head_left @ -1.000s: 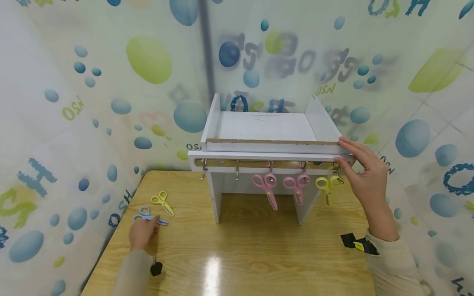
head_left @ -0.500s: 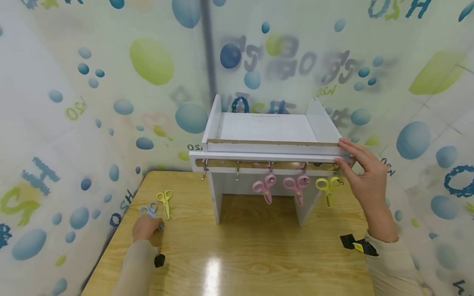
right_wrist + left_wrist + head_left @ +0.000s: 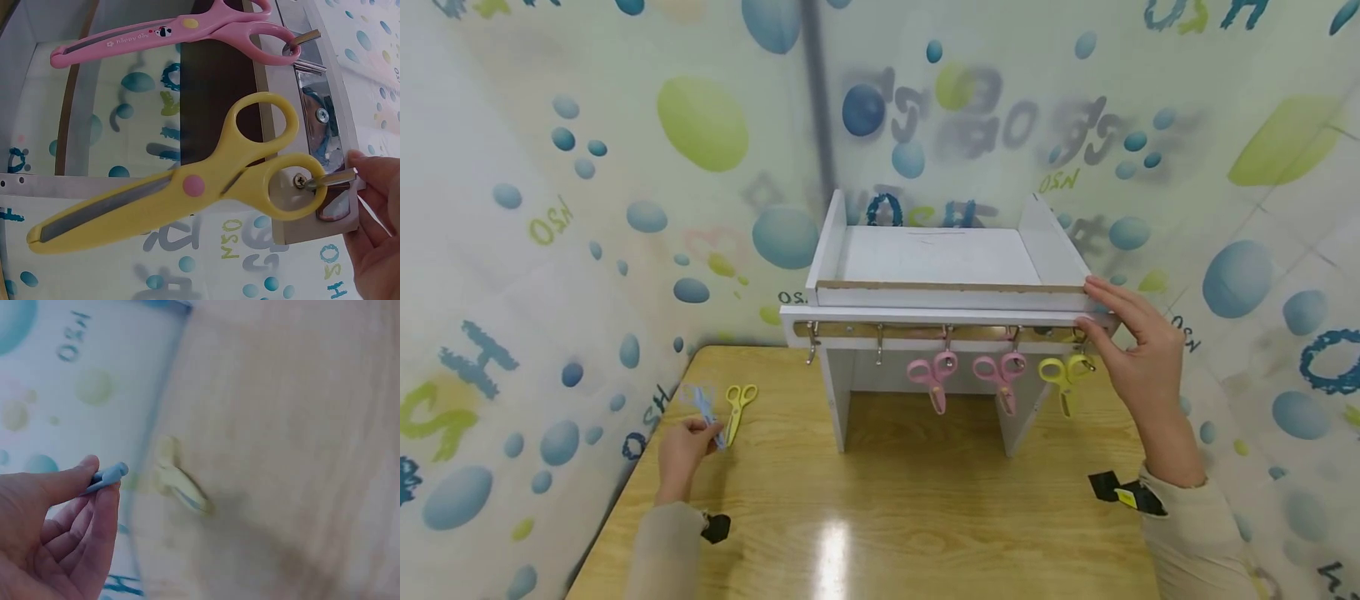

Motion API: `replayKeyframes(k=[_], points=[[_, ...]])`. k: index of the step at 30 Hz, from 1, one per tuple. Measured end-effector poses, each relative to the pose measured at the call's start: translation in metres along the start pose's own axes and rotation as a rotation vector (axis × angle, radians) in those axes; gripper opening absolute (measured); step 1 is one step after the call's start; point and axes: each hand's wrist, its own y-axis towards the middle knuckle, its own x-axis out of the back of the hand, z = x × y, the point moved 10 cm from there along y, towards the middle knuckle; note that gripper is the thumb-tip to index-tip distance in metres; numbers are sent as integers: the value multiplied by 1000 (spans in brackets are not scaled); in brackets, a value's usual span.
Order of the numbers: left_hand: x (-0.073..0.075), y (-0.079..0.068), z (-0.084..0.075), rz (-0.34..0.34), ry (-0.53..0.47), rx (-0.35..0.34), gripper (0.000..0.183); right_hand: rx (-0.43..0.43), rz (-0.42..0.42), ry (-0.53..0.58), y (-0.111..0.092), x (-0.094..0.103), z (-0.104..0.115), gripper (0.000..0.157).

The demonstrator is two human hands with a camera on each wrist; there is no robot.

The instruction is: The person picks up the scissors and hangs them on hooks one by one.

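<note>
Between thumb and fingers, my left hand (image 3: pixel 683 454) pinches the blue scissors (image 3: pixel 706 410) by the blade end, lifted over the left side of the table. In the left wrist view only the blue tip (image 3: pixel 112 475) shows beyond the fingers. Just right of them, yellow scissors (image 3: pixel 739 410) lie on the wood. My right hand (image 3: pixel 1142 358) holds the right end of the white shelf's front board (image 3: pixel 940 317). From the rail's hooks hang two pink scissors (image 3: pixel 936 382) and one yellow pair (image 3: pixel 187 181), looped on by a handle ring.
Two bare hooks (image 3: pixel 880 344) are on the rail's left part. The white shelf stands at the back of the wooden table (image 3: pixel 850 517), close to a patterned curtain (image 3: pixel 700 125). Its side panels (image 3: pixel 837 408) reach down to the tabletop.
My left hand has picked the blue scissors up off the table and turned them, handles away. The yellow pair beside them has shifted and turned. My right hand keeps its place.
</note>
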Motion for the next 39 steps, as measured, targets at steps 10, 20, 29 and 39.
replayKeyframes(k=[10,20,29,39], points=[[38,-40,-117,-51,-255,-264,25,5,-1,1,2,0,1,53],[59,-110,-210,-94,-239,-608,17,2,0,8,2,0,2,53],[34,-159,-254,49,-253,-807,7,3,-5,11,2,1,2,53],[-27,-176,-267,305,-239,-846,8,-4,-6,29,0,0,-1,53]])
